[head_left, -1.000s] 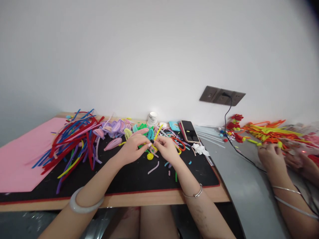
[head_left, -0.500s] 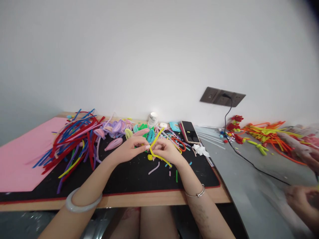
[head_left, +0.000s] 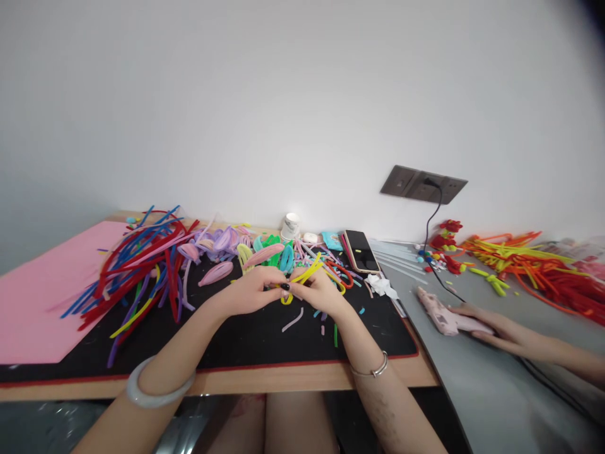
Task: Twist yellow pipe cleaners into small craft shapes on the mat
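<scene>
My left hand point(head_left: 253, 291) and my right hand point(head_left: 319, 292) meet over the black mat, fingers pinched together. Between them is a yellow pipe cleaner point(head_left: 309, 271), folded so its ends stick up over my right hand, with a loop showing below the fingertips. A small black spot shows at the fingertips; I cannot tell what it is. Just behind my hands lie a pink pipe-cleaner loop point(head_left: 265, 255) and several green and teal loops point(head_left: 286, 260). Cut pipe-cleaner bits, such as a lilac one point(head_left: 292, 320), lie near my right hand.
Red, blue and purple pipe cleaners point(head_left: 142, 271) are heaped at left beside a pink sheet point(head_left: 51, 290). Behind stand a paper cup point(head_left: 290, 227) and a phone point(head_left: 362, 250). On the grey table at right, another person's hand point(head_left: 510, 331) holds a corded pink glue gun point(head_left: 439, 313).
The yellow pipe cleaner, bent and spread open before, is now folded with its ends together. My hands have drawn closer. The other person's glue gun has come down onto the grey table.
</scene>
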